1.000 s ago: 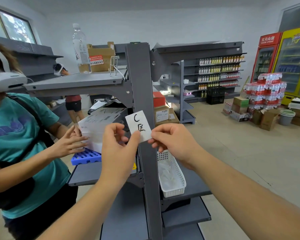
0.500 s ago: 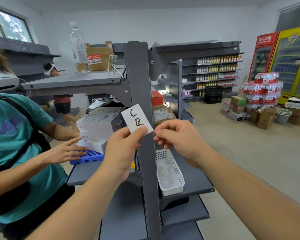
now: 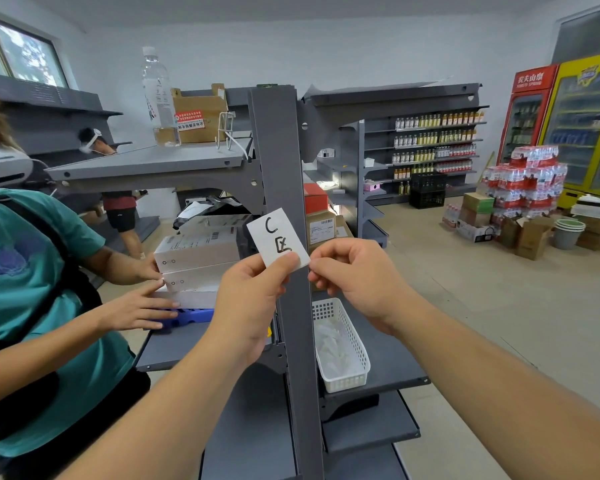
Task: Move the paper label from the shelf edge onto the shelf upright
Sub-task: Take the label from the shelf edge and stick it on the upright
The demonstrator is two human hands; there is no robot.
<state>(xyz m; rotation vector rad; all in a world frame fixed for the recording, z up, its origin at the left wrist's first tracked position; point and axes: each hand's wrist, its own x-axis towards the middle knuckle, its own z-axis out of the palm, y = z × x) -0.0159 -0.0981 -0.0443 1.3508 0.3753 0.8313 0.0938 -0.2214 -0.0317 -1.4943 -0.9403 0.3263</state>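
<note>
A white paper label (image 3: pixel 276 237) with black handwriting is held up in front of the grey shelf upright (image 3: pixel 280 161), tilted to the left. My left hand (image 3: pixel 252 299) pinches its lower edge between thumb and fingers. My right hand (image 3: pixel 355 277) is at the label's lower right corner, fingers curled and touching or almost touching the paper. Whether the label touches the upright I cannot tell.
A person in a teal shirt (image 3: pixel 25 292) stands at the left, hands on stacked white boxes (image 3: pixel 196 258) on the shelf. A white basket (image 3: pixel 342 344) sits on the right shelf. A water bottle (image 3: pixel 158 95) and carton stand on the top shelf (image 3: pixel 146 164).
Both my hands and the label have risen a little along the upright and drawn closer together. The other person's hands shifted on the white boxes.
</note>
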